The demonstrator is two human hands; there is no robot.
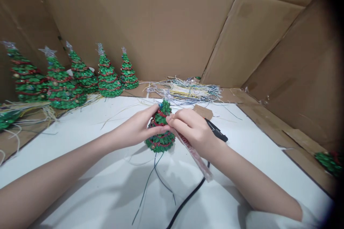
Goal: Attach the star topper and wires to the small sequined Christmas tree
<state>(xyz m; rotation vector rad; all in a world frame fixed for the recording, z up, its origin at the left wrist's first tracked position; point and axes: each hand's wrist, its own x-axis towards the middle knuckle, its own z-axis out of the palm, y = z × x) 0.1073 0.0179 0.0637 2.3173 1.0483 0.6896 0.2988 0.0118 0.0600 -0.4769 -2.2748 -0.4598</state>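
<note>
Red print on a strip beside a small decorated tree

The small tree (161,145) stands near the middle of the white table (104,175), a clear star (167,95) at its top and red garland around it. The left hand (137,125) is partly closed on its upper part, the thumb across the front. The right hand (195,128) is nearly closed, fingertips pinched at the tree's front, with a thin strip (198,159) in its grip. Red lettering runs along the strip, but it is too blurred and covered to read.

Behind the right hand lies a black tool (218,131) with a pale angular line on it; no word can be made out. A black cable (186,199) runs below, toward the near edge of the view. Near the tool is a brown cardboard piece (203,111). Two dark green wires (145,189) trail from the tree's base.

Farther back is a heap of wires (190,92), white, yellow and blue. Five similar trees (109,82) with stars stand at the left, before cardboard walls (129,18); no writing can be read on them.
</note>
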